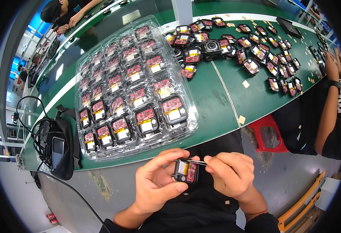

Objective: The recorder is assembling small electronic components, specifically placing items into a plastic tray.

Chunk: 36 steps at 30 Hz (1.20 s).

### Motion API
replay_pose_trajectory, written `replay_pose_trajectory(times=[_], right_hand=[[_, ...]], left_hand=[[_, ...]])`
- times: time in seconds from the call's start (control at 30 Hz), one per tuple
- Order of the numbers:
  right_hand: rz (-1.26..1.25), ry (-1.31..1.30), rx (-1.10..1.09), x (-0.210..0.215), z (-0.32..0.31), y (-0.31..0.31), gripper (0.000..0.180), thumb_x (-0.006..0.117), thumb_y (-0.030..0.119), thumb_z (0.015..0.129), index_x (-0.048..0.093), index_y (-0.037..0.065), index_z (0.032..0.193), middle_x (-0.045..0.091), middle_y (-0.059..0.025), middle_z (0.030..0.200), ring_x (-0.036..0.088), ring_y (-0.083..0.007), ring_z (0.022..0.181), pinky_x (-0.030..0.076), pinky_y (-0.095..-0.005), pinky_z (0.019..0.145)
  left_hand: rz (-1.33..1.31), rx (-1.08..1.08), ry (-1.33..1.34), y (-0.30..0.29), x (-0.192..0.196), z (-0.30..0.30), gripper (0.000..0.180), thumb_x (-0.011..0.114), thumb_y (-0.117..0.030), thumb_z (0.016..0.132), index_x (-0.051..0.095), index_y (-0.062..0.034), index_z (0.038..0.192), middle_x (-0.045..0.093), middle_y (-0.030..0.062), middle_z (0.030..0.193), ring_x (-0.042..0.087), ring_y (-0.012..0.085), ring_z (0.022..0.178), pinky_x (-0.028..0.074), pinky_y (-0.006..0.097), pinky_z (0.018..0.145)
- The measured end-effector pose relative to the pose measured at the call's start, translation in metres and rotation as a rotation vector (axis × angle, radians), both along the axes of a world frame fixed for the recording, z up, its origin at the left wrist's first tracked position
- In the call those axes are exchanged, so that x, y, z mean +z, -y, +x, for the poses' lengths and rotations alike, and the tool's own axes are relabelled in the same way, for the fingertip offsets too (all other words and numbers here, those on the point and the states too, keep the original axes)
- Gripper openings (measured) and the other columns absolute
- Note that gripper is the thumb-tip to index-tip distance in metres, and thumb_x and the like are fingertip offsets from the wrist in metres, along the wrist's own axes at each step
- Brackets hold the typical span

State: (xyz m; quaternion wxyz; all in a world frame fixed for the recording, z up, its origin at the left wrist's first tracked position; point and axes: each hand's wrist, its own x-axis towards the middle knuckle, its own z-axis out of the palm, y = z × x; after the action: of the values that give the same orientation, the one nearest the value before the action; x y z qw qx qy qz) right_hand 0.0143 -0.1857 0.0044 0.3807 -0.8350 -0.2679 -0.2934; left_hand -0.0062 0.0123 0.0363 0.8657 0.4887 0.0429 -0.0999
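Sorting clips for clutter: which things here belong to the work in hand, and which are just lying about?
Seemingly the work:
open black case with red board, in left hand
thin metal tool, in right hand
clear tray of similar cases
loose cases on green table

Apparently just lying about:
black pouch
black cables
small tan squares

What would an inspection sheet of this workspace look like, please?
Surface: green tabletop, seamed near the middle.
Job's things: black-cased module with red circuit board; clear tray holding similar modules.
Clutter: loose modules and small tan pieces scattered toward the right.
Grips: left grip holds the black-cased module; right grip holds a thin metal tool at its upper edge.
Cables: black cables bunched at a black pouch, left.
Surroundings: one co-worker upper left, another right; red plastic item beyond the tabletop edge.
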Motion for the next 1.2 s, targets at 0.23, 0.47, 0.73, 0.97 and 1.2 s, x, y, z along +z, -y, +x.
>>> replay_pose_trajectory(times=[0.23,0.47,0.73,0.97,1.2], right_hand=[[-0.115,0.038,-0.033,0.0,-0.006,0.004,0.022,0.081,0.008,0.079,0.076,0.001,0.1,0.063,-0.0041,0.084,0.055,-0.012,0.054,0.04,-0.0262,0.045],[-0.133,-0.048,-0.02,0.007,-0.003,0.002,0.02,0.08,0.007,0.079,0.076,0.002,0.097,0.063,-0.0045,0.082,0.058,-0.0137,0.055,0.042,-0.027,0.045],[0.001,-0.058,-0.016,0.001,-0.004,0.001,0.024,0.084,0.006,0.075,0.076,0.002,0.097,0.064,-0.0059,0.084,0.062,-0.0165,0.058,0.049,-0.0282,0.049],[-0.014,-0.044,-0.023,-0.001,-0.005,0.004,0.023,0.083,0.005,0.077,0.076,0.001,0.099,0.063,-0.0061,0.084,0.06,-0.0162,0.056,0.048,-0.0281,0.048],[-0.153,-0.018,-0.061,0.004,-0.011,0.005,0.02,0.08,0.007,0.08,0.075,0.001,0.098,0.062,-0.005,0.084,0.058,-0.015,0.057,0.045,-0.027,0.047]], left_hand=[[-0.079,-0.111,0.101,-0.008,-0.014,-0.003,0.061,0.078,0.009,0.084,0.055,0.0067,0.14,0.05,0.0208,0.145,0.055,0.0404,0.135,0.051,0.049,0.11],[0.042,-0.131,0.224,-0.01,-0.019,-0.001,0.06,0.075,0.013,0.084,0.056,0.0065,0.14,0.047,0.0207,0.148,0.054,0.0392,0.136,0.055,0.047,0.107],[-0.088,-0.086,0.118,-0.005,-0.021,-0.004,0.058,0.078,0.006,0.084,0.054,0.0044,0.137,0.049,0.0251,0.145,0.056,0.0413,0.134,0.047,0.051,0.114],[-0.045,-0.048,0.046,0.005,-0.012,-0.002,0.06,0.083,-0.003,0.082,0.056,0.0042,0.135,0.051,0.0258,0.141,0.06,0.0432,0.128,0.049,0.053,0.112],[0.035,0.021,0.008,0.008,-0.004,-0.002,0.065,0.09,-0.007,0.076,0.06,0.0036,0.132,0.057,0.0257,0.134,0.063,0.0391,0.124,0.05,0.057,0.111]])
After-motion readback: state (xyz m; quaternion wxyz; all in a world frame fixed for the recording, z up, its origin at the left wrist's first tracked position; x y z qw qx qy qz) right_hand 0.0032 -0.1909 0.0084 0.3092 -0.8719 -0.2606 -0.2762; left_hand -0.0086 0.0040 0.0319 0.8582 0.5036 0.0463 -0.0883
